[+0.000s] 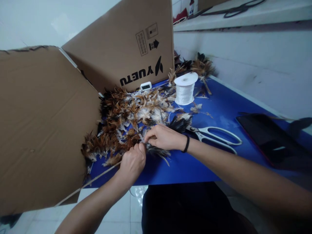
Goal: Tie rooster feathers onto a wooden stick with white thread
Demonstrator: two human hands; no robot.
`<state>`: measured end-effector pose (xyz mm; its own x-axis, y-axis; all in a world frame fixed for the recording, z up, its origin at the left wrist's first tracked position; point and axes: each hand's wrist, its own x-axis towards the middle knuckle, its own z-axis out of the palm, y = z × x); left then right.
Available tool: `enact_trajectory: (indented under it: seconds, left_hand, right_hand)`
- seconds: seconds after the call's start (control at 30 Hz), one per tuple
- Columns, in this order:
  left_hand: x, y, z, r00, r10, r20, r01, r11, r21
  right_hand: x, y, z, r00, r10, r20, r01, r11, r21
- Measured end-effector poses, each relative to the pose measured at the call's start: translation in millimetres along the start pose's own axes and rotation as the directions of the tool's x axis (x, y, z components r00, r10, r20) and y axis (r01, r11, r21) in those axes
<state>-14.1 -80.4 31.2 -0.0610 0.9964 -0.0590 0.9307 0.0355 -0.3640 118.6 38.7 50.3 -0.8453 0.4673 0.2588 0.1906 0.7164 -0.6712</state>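
My left hand (133, 159) is closed around a thin pale stick (101, 175), which slants down to the lower left across the table edge. Fingers pinched, my right hand (164, 137) meets it at the stick's upper end. Between the hands a short whitish strip (141, 137) pokes up; what the right fingertips grip is hidden. Dark grey feathers (159, 151) fan out below my right hand, beside the left fist. Brown, black and white feathers (136, 110) lie spread just beyond both hands. Silver-handled scissors (216, 136) lie close to my right wrist, blades partly under black feathers (179, 124).
A cardboard box (46, 123) with raised panels walls off the left and back. On the blue table (185, 165) stand a white spool (185, 89) and a small digital display (146, 86). A dark tablet-like device (270, 139) lies right. More feathers (203, 66) are heaped behind.
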Motion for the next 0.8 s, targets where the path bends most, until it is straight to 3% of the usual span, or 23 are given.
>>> enact_trajectory:
  seconds: [0.13, 0.3, 0.43, 0.6, 0.8]
  left_hand:
    - [1, 1, -4.5, 0.996, 0.037, 0.087, -0.035, 0.999, -0.019]
    - [1, 1, -11.5, 0.984, 0.073, 0.164, -0.066, 0.997, -0.050]
    - [2, 0, -12.6, 0.982, 0.108, 0.155, -0.094, 0.991, -0.093]
    - [1, -2, -9.7, 0.975, 0.145, 0.171, -0.122, 0.983, -0.139]
    - [1, -3, -9.2, 0.970, 0.143, 0.198, -0.094, 0.966, -0.240]
  right_hand:
    - [-1, 4, -1, 1.000, 0.013, -0.002, -0.013, 1.000, 0.029]
    - [-1, 4, -6, 0.983, 0.071, -0.172, -0.059, 0.995, 0.076]
    - [-4, 2, -1, 0.996, 0.001, -0.086, 0.011, 0.990, 0.142]
    - [-10, 9, 11, 0.997, -0.081, -0.004, 0.081, 0.995, 0.055]
    - [-14, 8, 10, 0.992, -0.120, 0.037, 0.122, 0.991, -0.049]
